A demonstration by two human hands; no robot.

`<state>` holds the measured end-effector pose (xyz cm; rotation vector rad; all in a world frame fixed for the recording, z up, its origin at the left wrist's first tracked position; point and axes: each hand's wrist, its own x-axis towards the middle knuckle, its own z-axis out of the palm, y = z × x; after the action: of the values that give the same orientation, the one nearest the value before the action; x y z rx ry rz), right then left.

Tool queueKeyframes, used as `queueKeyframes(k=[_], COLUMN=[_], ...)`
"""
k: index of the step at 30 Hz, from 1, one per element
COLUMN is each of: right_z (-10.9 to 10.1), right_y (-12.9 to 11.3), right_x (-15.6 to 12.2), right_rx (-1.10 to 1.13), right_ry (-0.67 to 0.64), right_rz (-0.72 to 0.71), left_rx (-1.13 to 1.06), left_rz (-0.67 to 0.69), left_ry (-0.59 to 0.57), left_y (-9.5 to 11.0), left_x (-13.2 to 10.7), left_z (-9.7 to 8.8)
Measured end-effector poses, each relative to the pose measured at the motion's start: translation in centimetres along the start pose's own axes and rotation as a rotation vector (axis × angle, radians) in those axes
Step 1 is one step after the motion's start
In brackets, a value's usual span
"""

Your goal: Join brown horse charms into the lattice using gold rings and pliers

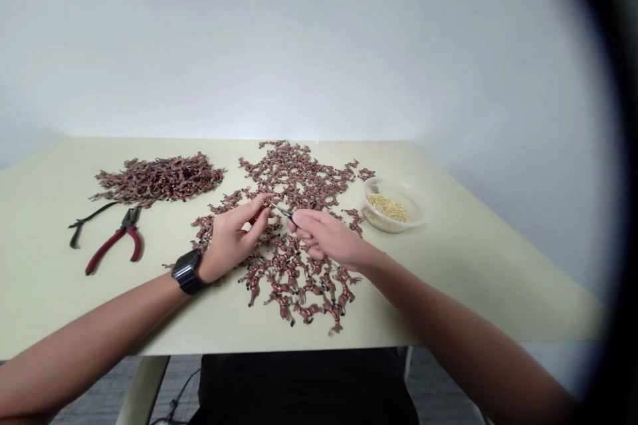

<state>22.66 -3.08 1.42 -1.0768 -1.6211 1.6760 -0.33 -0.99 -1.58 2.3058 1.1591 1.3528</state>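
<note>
Your left hand (pixel 232 237) is over the spread of reddish-brown moulded animal figures (pixel 292 282), its fingers (pixel 259 207) curled, with thumb and forefinger close together at the tip of a slim metal tool (pixel 282 212). I cannot tell whether they are pinching anything. Your right hand (pixel 323 236) has its fingers (pixel 303 220) clamped on that tool, which sits between your 2 hands above the middle of the spread.

A black watch (pixel 187 271) is on your left wrist. To your left lie a heaped pile of the same figures (pixel 159 179), red-handled pliers (pixel 112 246) and a black-handled tool (pixel 92 217). To your right, a clear plastic bowl (pixel 379 220) holds yellow grains (pixel 387 207), all on the pale green tabletop (pixel 428 292).
</note>
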Motion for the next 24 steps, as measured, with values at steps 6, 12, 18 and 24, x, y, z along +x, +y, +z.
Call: queueKeyframes(k=[6, 12, 18, 24], right_z=[-0.3, -0.3, -0.5, -0.6], right_y=[-0.1, 0.3, 1.2, 1.7], right_x=[0.1, 0.1, 0.4, 0.6], right_rx=[0.347, -0.531, -0.915, -0.960], right_ry=[-0.204, 0.370, 0.426, 0.419], right_rz=[0.146, -0.288, -0.438, -0.444], left_rx=[0.028, -0.280, -0.589, -0.645], left_rz=[0.058, -0.333, -0.566, -0.569], left_ry=[0.008, -0.084, -0.127, -0.158], left_y=[-0.2, 0.5, 0.8, 1.2], left_x=[0.5, 0.9, 0.9, 1.0], left_z=[-0.3, -0.2, 0.0, 0.0])
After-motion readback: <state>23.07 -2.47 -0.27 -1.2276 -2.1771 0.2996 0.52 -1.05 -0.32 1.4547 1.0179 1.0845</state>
